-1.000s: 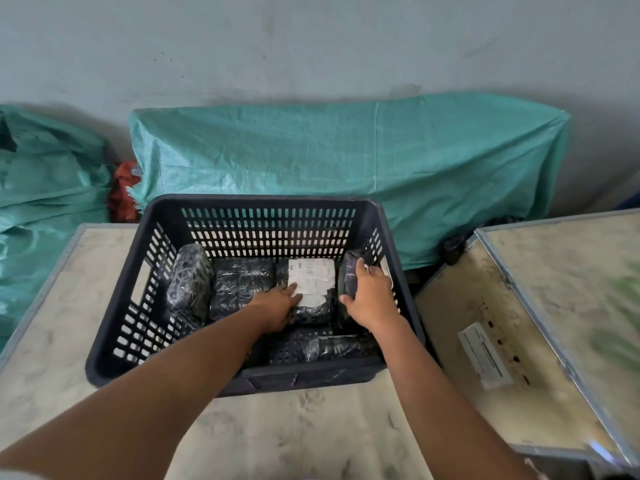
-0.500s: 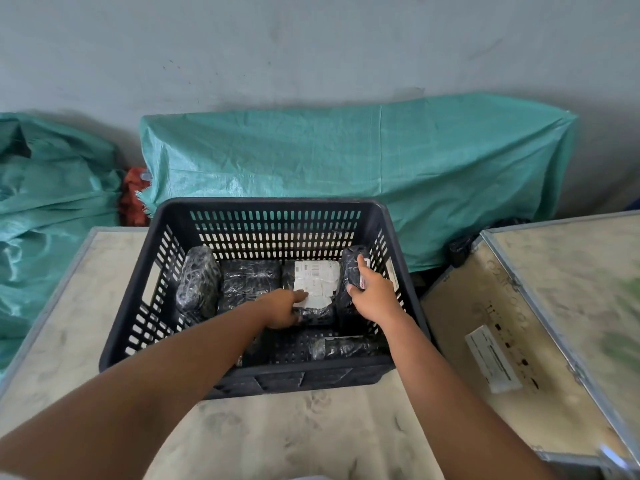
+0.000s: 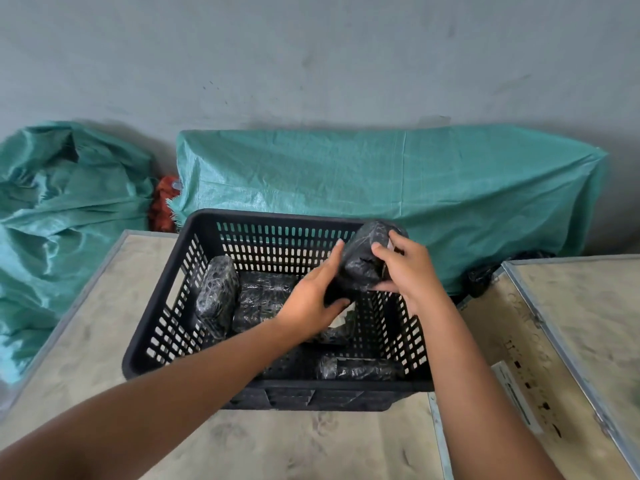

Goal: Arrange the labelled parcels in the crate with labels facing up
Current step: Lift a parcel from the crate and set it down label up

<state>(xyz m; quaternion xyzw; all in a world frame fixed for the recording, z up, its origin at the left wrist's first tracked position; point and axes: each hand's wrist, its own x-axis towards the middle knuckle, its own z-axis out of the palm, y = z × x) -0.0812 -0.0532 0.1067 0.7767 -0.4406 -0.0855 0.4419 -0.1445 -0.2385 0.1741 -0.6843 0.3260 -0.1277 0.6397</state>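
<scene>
half a second ago both hands were down inside the crate (image 3: 194, 271), the right on a black parcel standing against the wall at 3 o'clock, the left resting on the white-labelled parcel beside it. now that standing parcel (image 3: 363, 261) is up in the air, level with the crate's far rim at about 1 o'clock, and both hands are on it. the right hand (image 3: 410, 271) is closed around its right side, where a sliver of white that may be the label shows between the fingers; the left hand (image 3: 311, 299) cups it from below and from the left, fingers curled against the wrap.

in my judgement the parcel is being turned over to find or present its label before it goes back down flat.

the other parcels lie in the crate: one leaning on the wall at 9 o'clock (image 3: 216, 296), one flat just beside it (image 3: 261, 299), one along the near wall at 5 o'clock (image 3: 356, 368). none of these shows a label from here. the white-labelled one is now hidden behind the left hand. the crate sits on the bench (image 3: 311, 445).
</scene>
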